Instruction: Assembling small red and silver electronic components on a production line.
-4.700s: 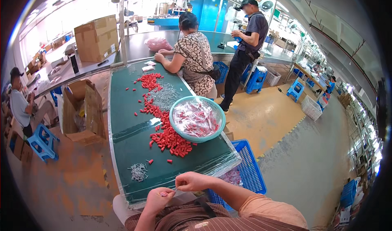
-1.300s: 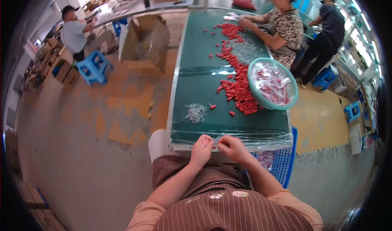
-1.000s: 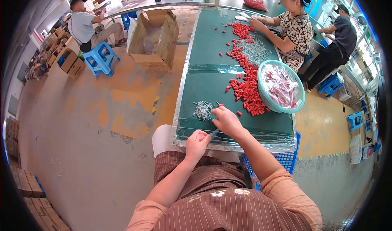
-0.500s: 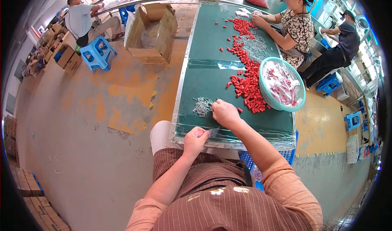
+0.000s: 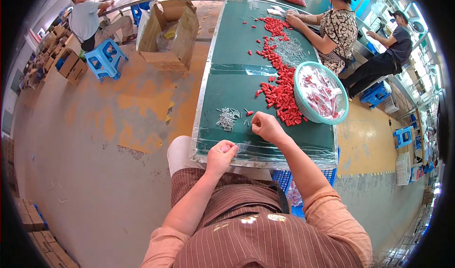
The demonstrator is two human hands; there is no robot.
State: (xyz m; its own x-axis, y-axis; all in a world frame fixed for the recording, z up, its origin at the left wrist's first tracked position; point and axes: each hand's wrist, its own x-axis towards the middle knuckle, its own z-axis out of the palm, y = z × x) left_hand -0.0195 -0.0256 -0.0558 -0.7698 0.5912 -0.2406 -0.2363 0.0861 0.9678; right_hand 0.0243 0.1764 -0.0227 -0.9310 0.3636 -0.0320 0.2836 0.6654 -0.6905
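My left hand [image 5: 222,156], at the table's near edge, is closed on a small clear plastic bag [image 5: 243,147]. To its right and farther in, my right hand [image 5: 268,127] hovers over the green tabletop with its fingers curled into a pinch; whatever they hold is hidden. Left of that hand is a small pile of silver screws [image 5: 228,119]. A couple of loose screws [image 5: 246,123] and a single red plastic piece [image 5: 249,113] lie between pile and hand. Beyond the right hand spreads a long heap of short red plastic tubes [image 5: 285,99].
A teal basket [image 5: 344,115] of filled clear bags stands at the table's right. Another screw pile [image 5: 290,50] lies farther back, where a co-worker [image 5: 337,28] handles things. A blue crate [image 5: 327,174] sits below the table. An open carton [image 5: 163,61] and blue stool [image 5: 105,59] stand left.
My right hand has drawn back to the right from the screw pile, uncovering loose screws and a red piece. My left hand keeps the bag near the edge. The whole view has shifted slightly.
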